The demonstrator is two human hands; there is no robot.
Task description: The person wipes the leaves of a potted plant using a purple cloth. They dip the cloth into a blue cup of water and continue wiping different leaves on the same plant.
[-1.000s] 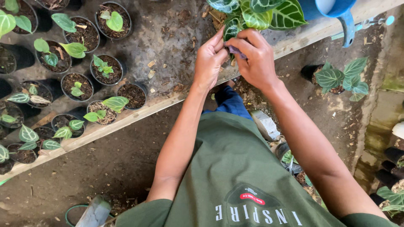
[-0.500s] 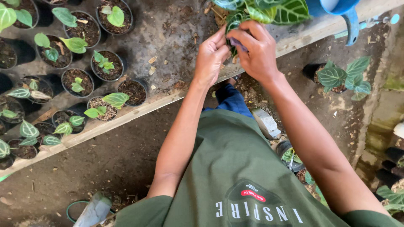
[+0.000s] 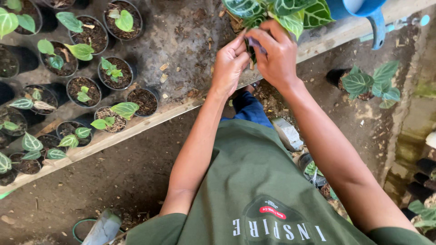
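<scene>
**Both hands close in on the veined plant**

Weathered wooden bench [image 3: 181, 50] with rows of small black seedling pots [image 3: 116, 72] lies below us. Since a second ago our hands have shifted slightly up, closer into the dark green, white-veined leafy plant [image 3: 272, 11]. Our left hand [image 3: 229, 68] and right hand [image 3: 277, 56] pinch at its base; the stems sit between our fingertips, beside a blue watering can [image 3: 363, 9].

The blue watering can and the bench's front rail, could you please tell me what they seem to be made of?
Watering can: probably plastic, going by its smooth, even blue surface and moulded spout. Rail: looks like bare, unpainted wood, pale, rough and weathered, dusted with soil.
</scene>
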